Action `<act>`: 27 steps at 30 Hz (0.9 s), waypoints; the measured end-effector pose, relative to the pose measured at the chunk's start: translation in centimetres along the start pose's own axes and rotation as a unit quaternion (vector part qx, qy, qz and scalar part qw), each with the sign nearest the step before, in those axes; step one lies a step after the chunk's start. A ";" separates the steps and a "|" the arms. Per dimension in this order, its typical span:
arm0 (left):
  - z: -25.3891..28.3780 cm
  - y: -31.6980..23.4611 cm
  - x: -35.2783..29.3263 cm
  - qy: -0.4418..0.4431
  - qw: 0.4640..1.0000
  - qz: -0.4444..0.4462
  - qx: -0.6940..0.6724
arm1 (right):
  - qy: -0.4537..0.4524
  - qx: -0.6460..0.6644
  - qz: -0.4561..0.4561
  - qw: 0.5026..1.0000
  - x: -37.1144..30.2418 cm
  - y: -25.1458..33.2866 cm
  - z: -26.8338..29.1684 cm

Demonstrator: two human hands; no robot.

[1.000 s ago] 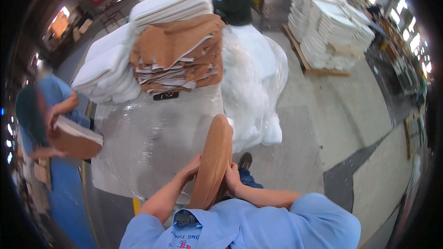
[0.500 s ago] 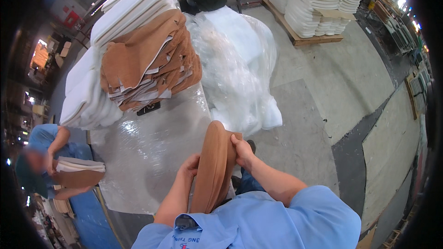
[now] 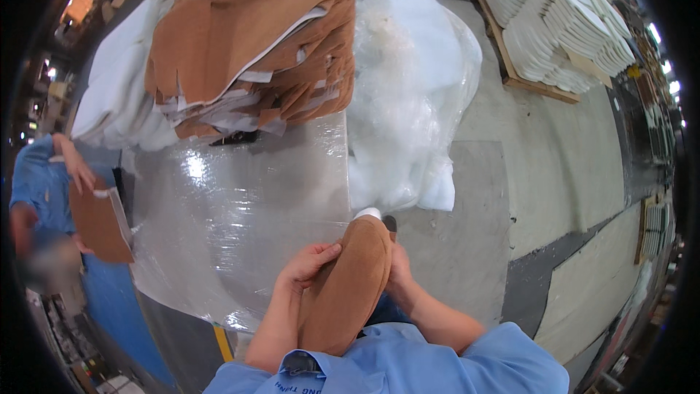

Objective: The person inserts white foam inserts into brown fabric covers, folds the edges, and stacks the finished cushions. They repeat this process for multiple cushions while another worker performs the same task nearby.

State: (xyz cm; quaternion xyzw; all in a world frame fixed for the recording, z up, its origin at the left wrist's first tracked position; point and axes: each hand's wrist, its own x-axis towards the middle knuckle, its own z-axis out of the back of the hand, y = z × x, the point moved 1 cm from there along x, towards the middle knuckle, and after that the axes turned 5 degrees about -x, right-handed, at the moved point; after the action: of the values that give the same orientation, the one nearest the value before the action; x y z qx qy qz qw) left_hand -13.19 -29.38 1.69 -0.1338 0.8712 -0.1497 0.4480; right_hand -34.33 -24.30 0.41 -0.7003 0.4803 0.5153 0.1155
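Upright in front of my chest is a padded brown fabric cushion [image 3: 348, 284], long and rounded at its far end, with a small white bit showing beyond that end. My left hand [image 3: 309, 264] grips its left edge, thumb on the brown face. On the other side my right hand [image 3: 398, 268] holds the right edge, its fingers partly hidden behind the cushion. Beyond them a table [image 3: 255, 211] is covered in shiny clear film. A pile of brown fabric covers [image 3: 251, 36] with white linings sits on its far part.
White foam pads [image 3: 120, 80] are stacked behind and left of the covers. A large clear plastic bag of white filling [image 3: 408, 102] bulges beside the table. At left, a co-worker handles a brown piece [image 3: 100, 222]. More white pads [image 3: 558, 25] stand on a wooden pallet [image 3: 536, 87].
The cushion has turned so its broad brown face shows, and both hands have shifted their grip along the edges. My view has tilted down. The co-worker's brown piece has been lifted and turned.
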 end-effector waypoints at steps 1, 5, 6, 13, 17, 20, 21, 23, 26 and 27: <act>-0.1 0.0 0.1 -0.013 1.000 -0.008 -0.011 | 0.012 -0.021 0.008 1.000 -0.1 0.7 -0.1; -1.3 0.7 0.6 -0.072 0.994 -0.078 -0.039 | -0.049 -0.080 -0.015 0.995 0.2 1.9 0.6; -1.7 1.1 0.8 -0.104 0.989 -0.094 -0.046 | -0.049 -0.082 -0.011 0.995 0.6 1.6 0.8; -4.1 1.8 3.1 -0.298 0.907 -0.268 0.127 | 0.037 0.004 0.017 0.999 3.1 -5.9 2.9; -5.0 0.6 3.6 -0.313 0.895 -0.283 0.145 | 0.022 -0.139 0.085 0.986 2.3 -8.1 4.4; -5.5 -0.4 4.1 -0.309 0.888 -0.301 0.161 | 0.018 -0.206 0.130 0.970 1.7 -8.7 4.7; -5.7 -0.7 4.3 -0.305 0.886 -0.309 0.162 | 0.015 -0.224 0.141 0.964 1.5 -8.8 4.8; -5.7 -1.1 4.4 -0.306 0.883 -0.307 0.179 | 0.013 -0.252 0.157 0.955 1.3 -9.0 4.9; -5.8 -1.4 4.7 -0.307 0.880 -0.304 0.196 | 0.013 -0.283 0.177 0.943 1.1 -9.6 5.0; -5.7 -1.5 5.0 -0.322 0.880 -0.286 0.200 | 0.013 -0.291 0.183 0.939 1.0 -9.7 5.1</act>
State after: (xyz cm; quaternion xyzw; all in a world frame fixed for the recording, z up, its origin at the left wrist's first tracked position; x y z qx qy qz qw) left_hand -20.54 -31.77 1.76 -0.3254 0.5545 -0.3909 0.6587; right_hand -29.73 -16.54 -5.93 -0.6101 0.4308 0.6355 -0.1960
